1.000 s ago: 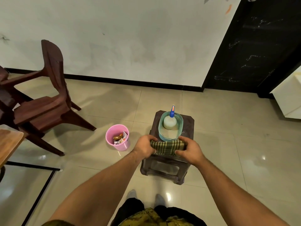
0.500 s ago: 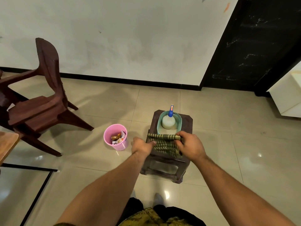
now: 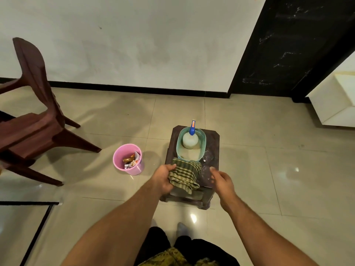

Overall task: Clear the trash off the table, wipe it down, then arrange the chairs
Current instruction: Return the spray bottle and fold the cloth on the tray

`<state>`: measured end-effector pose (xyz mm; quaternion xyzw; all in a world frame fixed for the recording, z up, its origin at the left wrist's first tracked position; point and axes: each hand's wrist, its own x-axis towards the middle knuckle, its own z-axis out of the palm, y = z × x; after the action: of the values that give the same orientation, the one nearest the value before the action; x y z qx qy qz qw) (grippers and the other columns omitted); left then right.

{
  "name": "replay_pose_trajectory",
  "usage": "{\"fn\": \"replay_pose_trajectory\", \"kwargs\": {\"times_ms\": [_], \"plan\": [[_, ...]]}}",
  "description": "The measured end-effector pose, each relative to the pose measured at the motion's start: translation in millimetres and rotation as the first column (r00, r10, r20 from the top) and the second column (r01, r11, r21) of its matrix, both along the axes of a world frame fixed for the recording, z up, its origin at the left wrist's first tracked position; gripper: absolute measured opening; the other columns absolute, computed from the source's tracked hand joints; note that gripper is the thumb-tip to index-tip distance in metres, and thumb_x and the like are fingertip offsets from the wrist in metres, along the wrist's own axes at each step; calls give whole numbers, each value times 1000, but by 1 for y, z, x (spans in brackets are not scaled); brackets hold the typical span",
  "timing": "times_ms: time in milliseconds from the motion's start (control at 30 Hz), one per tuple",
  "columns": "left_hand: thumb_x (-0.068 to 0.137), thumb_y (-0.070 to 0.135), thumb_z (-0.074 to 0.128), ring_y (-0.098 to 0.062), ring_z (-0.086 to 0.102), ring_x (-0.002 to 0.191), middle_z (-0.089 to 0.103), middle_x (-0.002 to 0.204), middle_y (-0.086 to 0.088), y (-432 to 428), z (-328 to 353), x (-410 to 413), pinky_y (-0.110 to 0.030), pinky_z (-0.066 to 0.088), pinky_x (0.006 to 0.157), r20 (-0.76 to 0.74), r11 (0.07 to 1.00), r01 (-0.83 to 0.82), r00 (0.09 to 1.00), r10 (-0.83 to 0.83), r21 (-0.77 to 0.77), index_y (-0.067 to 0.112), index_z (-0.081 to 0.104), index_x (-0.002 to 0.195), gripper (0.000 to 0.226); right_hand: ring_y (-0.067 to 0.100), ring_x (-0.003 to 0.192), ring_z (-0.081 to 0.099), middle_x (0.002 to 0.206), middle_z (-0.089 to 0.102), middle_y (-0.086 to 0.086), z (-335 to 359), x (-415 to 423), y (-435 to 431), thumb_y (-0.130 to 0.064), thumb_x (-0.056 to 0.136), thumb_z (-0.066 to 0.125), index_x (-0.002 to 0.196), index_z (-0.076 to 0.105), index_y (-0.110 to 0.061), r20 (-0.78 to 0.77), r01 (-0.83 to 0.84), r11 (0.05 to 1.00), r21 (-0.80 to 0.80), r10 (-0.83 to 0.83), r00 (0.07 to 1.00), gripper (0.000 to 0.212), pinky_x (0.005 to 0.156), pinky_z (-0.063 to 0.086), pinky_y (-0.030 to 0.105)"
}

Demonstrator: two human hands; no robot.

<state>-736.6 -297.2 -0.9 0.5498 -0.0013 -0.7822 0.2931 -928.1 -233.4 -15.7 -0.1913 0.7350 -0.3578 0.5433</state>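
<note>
Left grip [image 3: 164,178] clutches the green checked cloth [image 3: 185,174] above the dark plastic stool [image 3: 213,144]; right grip [image 3: 221,178] is released (just beside it). A trailing corner could snag the teal oval basin [image 3: 178,148].

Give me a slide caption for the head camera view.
Left hand grips a checked cloth at a brown stool beside a pink bin.

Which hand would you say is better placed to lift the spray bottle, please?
Right: the right hand is open and holds nothing, while the left hand grips the checked cloth. The spray bottle stands in the basin.
</note>
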Motion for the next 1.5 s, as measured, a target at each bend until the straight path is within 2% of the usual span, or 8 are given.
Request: {"fn": "replay_pose_trajectory", "kwargs": {"times_ms": [100, 267, 433, 800, 933, 1367, 1433, 1500], "plan": [[105, 13, 38, -40, 65, 97, 70, 101, -28, -7, -1, -6, -51, 47, 94, -51, 1000, -18, 999, 19, 13, -11, 58, 118, 33, 24, 108, 68, 123, 70, 5, 0, 8, -11, -62, 85, 63, 125, 64, -19, 484, -107, 984, 143, 25, 874, 59, 101, 48, 48], [105, 15, 38, -41, 65, 102, 65, 122, -31, -36, -18, -11, -52, 51, 90, -16, 999, 17, 1000, -16, 46, -11, 57, 123, 37, 27, 86, 74, 106, 74, 16, -10, 18, -48, -26, 80, 76, 122, 65, -4, 586, 84, 975, 204, -190, 787, 48, 66, 59, 37], [99, -5, 44, -33, 70, 92, 70, 109, -23, -85, -29, -13, -42, 63, 71, 139, 962, 265, 957, -255, -59, -2, 59, 121, 27, 29, 86, 74, 102, 75, 18, -25, 6, -101, 2, 81, 72, 125, 58, -1, 460, 149, 967, 205, -229, 858, 46, 63, 60, 36], [82, -7, 75, -27, 60, 123, 62, 134, -11, -172, -125, -31, -39, 49, 106, 626, 775, 631, 613, -483, -20, 1, 47, 143, 68, 22, 97, 66, 113, 68, 5, -92, 6, -188, -2, 81, 74, 130, 53, -14, -214, -66, 977, 201, 110, 971, 55, 73, 54, 22], [71, 3, 86, -29, 71, 99, 72, 111, -12, -163, -176, -29, -44, 60, 89, 686, 826, 557, 567, -456, 89, 14, 65, 98, 36, 28, 104, 65, 108, 67, 4, -115, 12, -175, -8, 85, 70, 131, 52, -13, -323, -121, 969, 217, 188, 927, 50, 82, 46, 25], [88, -14, 56, -31, 70, 92, 70, 100, -17, -173, -147, -60, -36, 61, 65, 394, 940, 339, 869, -299, -33, 5, 62, 104, 25, 25, 97, 67, 105, 69, 4, -120, 5, -165, 2, 78, 72, 121, 59, -9, -326, 204, 977, 60, -174, 929, 46, 88, 52, 30], [88, -7, 61, -28, 70, 88, 70, 104, -15, -170, -154, -52, -36, 62, 64, 517, 916, 400, 778, -357, 32, 9, 62, 106, 24, 25, 99, 67, 108, 70, 4, -125, 4, -167, -2, 78, 75, 121, 59, -12, -332, 160, 984, 80, -125, 935, 47, 92, 53, 35], [85, 4, 68, -29, 69, 95, 70, 107, -10, -163, -164, -41, -36, 61, 81, 745, 796, 599, 492, -451, 87, 13, 65, 106, 23, 25, 103, 67, 112, 70, 5, -131, 7, -164, -9, 78, 76, 123, 59, -17, -336, 75, 987, 143, -23, 942, 49, 94, 53, 37]]}}
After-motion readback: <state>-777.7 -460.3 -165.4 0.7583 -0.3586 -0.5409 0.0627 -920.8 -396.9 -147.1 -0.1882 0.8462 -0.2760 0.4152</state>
